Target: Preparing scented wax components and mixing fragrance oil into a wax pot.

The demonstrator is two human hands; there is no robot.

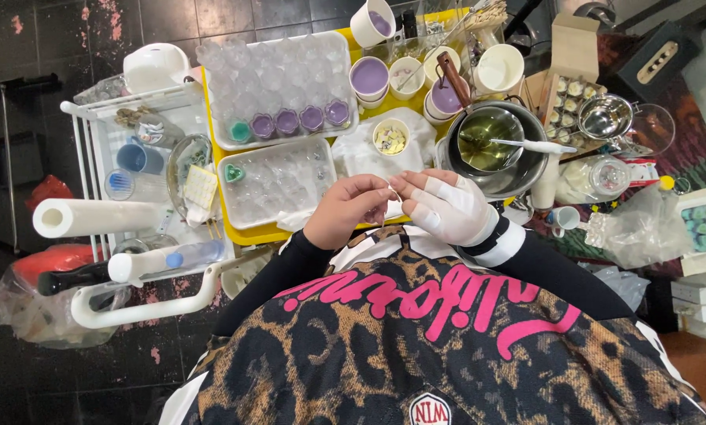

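Dark floor tiles, scuffed with pink, lay under a crowded yellow-topped bench [268, 233]. Close to the chest, the bare left hand [350, 206] and the right hand [450, 208], wrapped in white bandage tape, met fingertip to fingertip, both pinched shut on a thin pale wick-like strand [394, 194] held just above the bench's near edge. Such a fine piece probably wanted a light, steady pinch, kept taut and clear of the clutter. Just beyond the hands lay a clear plastic mould tray [278, 181] with one green heart, and behind it a second tray holding purple-filled cups [302, 120]. To the right stood a steel pot of yellowish liquid [494, 145], crossed by a white spatula [535, 145].
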